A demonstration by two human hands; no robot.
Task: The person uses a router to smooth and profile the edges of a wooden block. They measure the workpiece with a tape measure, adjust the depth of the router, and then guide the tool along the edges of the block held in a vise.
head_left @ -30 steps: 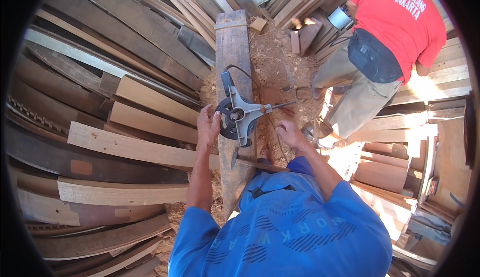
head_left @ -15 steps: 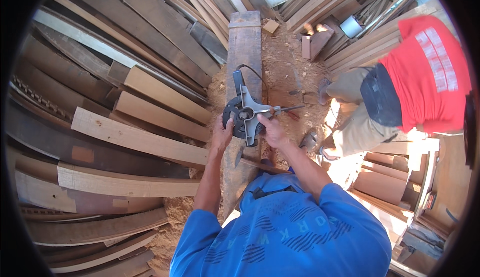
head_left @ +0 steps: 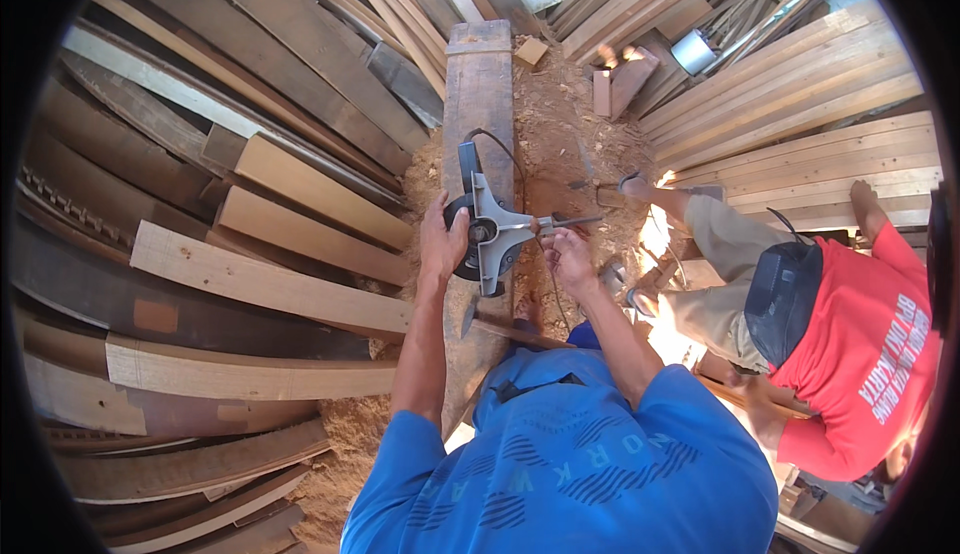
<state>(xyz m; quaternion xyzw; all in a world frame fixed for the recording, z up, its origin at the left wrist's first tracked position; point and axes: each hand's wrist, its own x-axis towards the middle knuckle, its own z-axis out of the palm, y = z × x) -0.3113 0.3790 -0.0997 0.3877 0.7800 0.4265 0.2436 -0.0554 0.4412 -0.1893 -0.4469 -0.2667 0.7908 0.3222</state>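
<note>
A corded power tool [head_left: 488, 228] with a black round body and a grey three-armed metal bracket is above a long wooden plank. My left hand [head_left: 441, 241] grips its black round side, with the thumb over the face. A thin rod [head_left: 580, 220] sticks out of the bracket to the right. Just below the rod, my right hand [head_left: 571, 263] has its fingers curled in a pinch, close to the tool's right edge. What lies between those fingers is too small to make out.
The long plank [head_left: 480, 84] runs away from me over sawdust. Stacked boards [head_left: 270, 279] fill the left side; more timber [head_left: 800, 84] lies at the far right. A person in a red shirt [head_left: 860, 344] bends over close on my right. A small hammer-like tool [head_left: 470, 316] lies near my lap.
My right hand has come off the grey bracket and moved slightly right and down, fingers now curled. My left hand keeps its hold. The person in red has bent down toward the lower right.
</note>
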